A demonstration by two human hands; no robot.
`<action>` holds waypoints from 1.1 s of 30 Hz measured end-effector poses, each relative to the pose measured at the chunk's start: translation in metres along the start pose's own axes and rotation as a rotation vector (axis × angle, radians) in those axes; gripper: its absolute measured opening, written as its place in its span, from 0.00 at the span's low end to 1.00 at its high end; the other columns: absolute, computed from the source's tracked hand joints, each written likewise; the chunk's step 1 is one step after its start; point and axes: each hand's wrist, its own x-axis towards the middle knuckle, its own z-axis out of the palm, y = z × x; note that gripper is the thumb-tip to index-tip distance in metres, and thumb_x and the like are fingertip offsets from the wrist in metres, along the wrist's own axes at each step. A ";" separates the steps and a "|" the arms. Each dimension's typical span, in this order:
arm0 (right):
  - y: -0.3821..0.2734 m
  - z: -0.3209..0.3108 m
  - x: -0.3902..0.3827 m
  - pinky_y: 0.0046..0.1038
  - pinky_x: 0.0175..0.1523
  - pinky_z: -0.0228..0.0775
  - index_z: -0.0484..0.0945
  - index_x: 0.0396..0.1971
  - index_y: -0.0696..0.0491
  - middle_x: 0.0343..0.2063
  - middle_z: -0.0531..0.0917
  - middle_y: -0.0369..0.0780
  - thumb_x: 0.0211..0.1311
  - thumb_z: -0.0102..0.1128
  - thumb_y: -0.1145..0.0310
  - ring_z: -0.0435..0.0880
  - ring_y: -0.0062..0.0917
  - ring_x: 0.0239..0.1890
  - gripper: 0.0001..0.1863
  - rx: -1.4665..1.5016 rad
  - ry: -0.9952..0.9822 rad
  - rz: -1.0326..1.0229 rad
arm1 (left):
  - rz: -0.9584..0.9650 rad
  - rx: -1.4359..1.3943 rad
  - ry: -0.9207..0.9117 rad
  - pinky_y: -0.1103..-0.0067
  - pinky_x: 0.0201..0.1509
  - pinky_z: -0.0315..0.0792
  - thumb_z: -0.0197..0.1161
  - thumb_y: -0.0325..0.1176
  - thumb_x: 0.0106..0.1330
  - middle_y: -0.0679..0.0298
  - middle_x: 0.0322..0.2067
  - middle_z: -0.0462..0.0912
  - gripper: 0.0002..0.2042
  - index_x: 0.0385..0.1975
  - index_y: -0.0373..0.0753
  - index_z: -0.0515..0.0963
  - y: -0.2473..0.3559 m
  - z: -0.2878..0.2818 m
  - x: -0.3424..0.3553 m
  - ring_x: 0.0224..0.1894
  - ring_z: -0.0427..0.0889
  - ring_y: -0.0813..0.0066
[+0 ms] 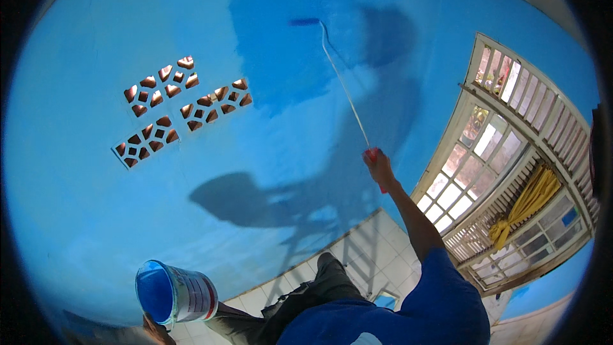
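Note:
My right hand [379, 167], arm stretched up and forward, is closed around the red handle of a paint roller [347, 92]. Its long thin metal rod runs up to a blue roller sleeve at the wall [281, 147]. A darker blue painted patch [274, 45] surrounds that sleeve, over lighter blue. At lower left, my left hand [157, 330] grips a white paint bucket [195, 295] near its rim; part of the hand is hidden. The bucket tilts with its mouth to the left, its inside coated blue.
Patterned vent blocks [150, 140] pierce the wall at left. A louvred, glazed window [485, 160] with a knotted yellow curtain [527, 203] stands at right. White floor tiles [383, 243] lie below, near my shoe [329, 262]. Shadows of me and a ladder fall across the wall.

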 end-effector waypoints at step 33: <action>0.035 0.035 -0.072 0.38 0.30 0.69 0.66 0.33 0.61 0.24 0.77 0.52 0.54 0.56 0.58 0.78 0.46 0.29 0.20 -0.060 -0.125 0.154 | -0.328 -0.159 0.075 0.78 0.21 0.54 0.47 0.45 0.62 0.63 0.19 0.70 0.20 0.27 0.30 0.72 0.025 0.003 0.012 0.19 0.61 0.78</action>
